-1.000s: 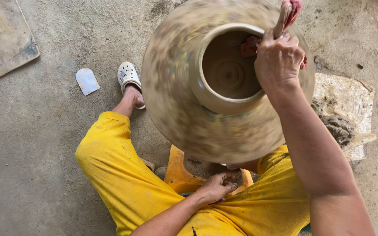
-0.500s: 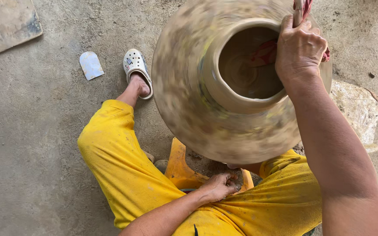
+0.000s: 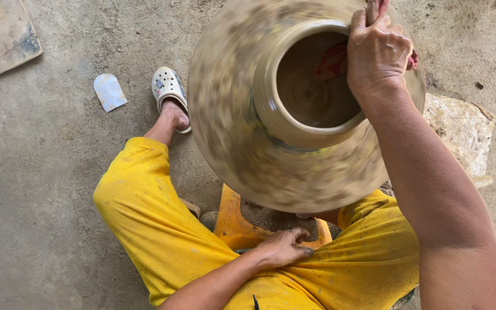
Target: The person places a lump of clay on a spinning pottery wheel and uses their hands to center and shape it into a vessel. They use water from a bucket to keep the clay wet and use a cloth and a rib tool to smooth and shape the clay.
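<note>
A large clay pot (image 3: 294, 115), broad-shouldered and motion-blurred over its whole outer surface, is seen from above, filling the upper middle of the view; its wide round mouth is open and the ringed inside floor can be seen. The right hand (image 3: 377, 54) is laid over the far right part of the pot's rim, its fingers curled closed around a slim stick-like tool (image 3: 372, 10) whose upper end stands up past the knuckles; a piece of red cloth (image 3: 333, 62) is seen just inside the mouth, below that hand, and again beyond the fingers on the outer side. The left hand (image 3: 282, 248) is held low, well apart from the pot, resting on the yellow trousers (image 3: 162, 229) at the lap, with the fingers bent loosely and nothing gripped; the fingertips lie just beside the edge of an orange plastic stool (image 3: 233, 221), which is partly hidden under the pot. A foot in a white clog (image 3: 169, 92) is planted on the grey concrete floor (image 3: 35, 189) to the left of the pot. A small pale scraper-shaped piece (image 3: 109, 91) lies near the clog, a flat board (image 3: 1, 37) is seen at the top left corner, and a rough flat stone (image 3: 460, 132) lies to the right, partly behind the forearm.
</note>
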